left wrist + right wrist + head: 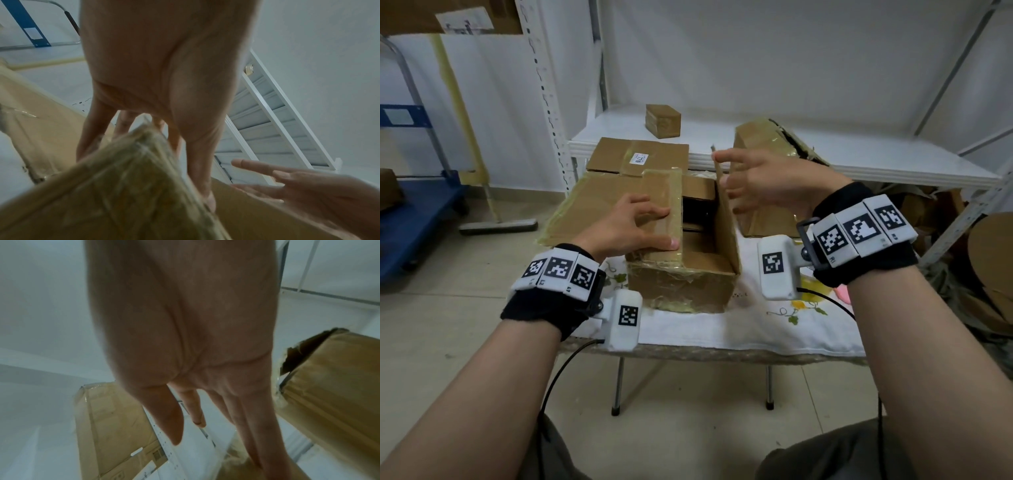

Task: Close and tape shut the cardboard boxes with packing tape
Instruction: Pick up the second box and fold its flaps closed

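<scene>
The open cardboard box [681,274] sits at the folding table's [722,353] front edge. The left hand [633,229] presses its left flap [657,212] flat; the right hand [767,185], fingers straight, pushes the upright right flap [724,205]. Light, stiff, tape-slick cardboard: best taken at flap edges.

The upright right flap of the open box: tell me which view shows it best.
Head view: the upright right flap stands edge-on beside the right hand, with the left flap folded down under the left hand. The left wrist view shows only its blurred lower face; the right wrist view shows just a blurred corner.
</scene>
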The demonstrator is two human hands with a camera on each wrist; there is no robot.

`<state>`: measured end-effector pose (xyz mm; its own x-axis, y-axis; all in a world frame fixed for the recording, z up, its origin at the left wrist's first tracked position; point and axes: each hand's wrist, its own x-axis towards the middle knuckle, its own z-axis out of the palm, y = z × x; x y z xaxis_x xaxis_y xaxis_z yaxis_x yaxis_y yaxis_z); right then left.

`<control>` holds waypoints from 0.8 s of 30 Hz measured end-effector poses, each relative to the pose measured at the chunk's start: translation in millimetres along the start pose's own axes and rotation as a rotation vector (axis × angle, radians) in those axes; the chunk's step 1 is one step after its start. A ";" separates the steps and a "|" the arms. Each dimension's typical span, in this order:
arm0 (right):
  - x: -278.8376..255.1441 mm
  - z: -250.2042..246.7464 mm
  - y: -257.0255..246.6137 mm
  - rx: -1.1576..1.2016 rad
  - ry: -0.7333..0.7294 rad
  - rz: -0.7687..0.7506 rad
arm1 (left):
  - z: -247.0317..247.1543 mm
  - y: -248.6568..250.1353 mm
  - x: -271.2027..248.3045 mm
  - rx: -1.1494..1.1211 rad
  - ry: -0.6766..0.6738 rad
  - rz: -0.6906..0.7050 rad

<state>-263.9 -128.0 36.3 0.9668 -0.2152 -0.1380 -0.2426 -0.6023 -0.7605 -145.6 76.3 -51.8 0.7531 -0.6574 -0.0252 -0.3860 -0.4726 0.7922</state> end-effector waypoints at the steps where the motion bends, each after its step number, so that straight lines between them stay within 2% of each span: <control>1: 1.7 2.6 0.0 0.024 -0.030 -0.011 | 0.0 -1.1 0.2 -0.001 0.000 0.001; 4: 8.9 16.2 8.4 0.040 -0.103 -0.033 | -0.7 -5.5 1.1 -0.009 0.028 0.007; 6: 12.9 31.2 18.3 0.009 -0.095 -0.037 | -1.8 -7.8 2.2 -0.013 0.063 -0.010; 8: 19.6 43.7 30.7 -0.009 -0.007 -0.046 | -3.6 -9.7 1.6 -0.046 0.073 -0.045; 11: 31.7 53.5 48.4 0.051 0.129 0.014 | -7.5 -12.4 -1.8 -0.180 0.074 -0.194; 13: 38.8 53.2 59.5 0.096 0.188 0.105 | -7.5 -13.5 -2.8 -0.217 -0.044 -0.312; 15: 38.9 53.1 65.8 0.155 0.147 0.212 | -6.4 -14.3 -4.4 -0.217 -0.173 -0.390; 18: 32.4 61.3 69.1 0.286 -0.028 0.308 | -4.7 -20.0 -2.0 -0.257 -0.228 -0.416; 21: 31.8 63.5 71.9 0.337 -0.105 0.330 | -4.5 -23.2 -0.5 -0.314 -0.255 -0.425; 24: 28.0 54.0 68.4 0.365 -0.128 0.286 | -7.9 -14.5 -4.6 -0.378 -0.243 -0.359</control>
<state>-249.1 -133.7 -53.8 0.8731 -0.2228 -0.4337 -0.4783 -0.2188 -0.8505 -139.3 90.9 -58.3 0.6404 -0.6315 -0.4372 0.1227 -0.4778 0.8699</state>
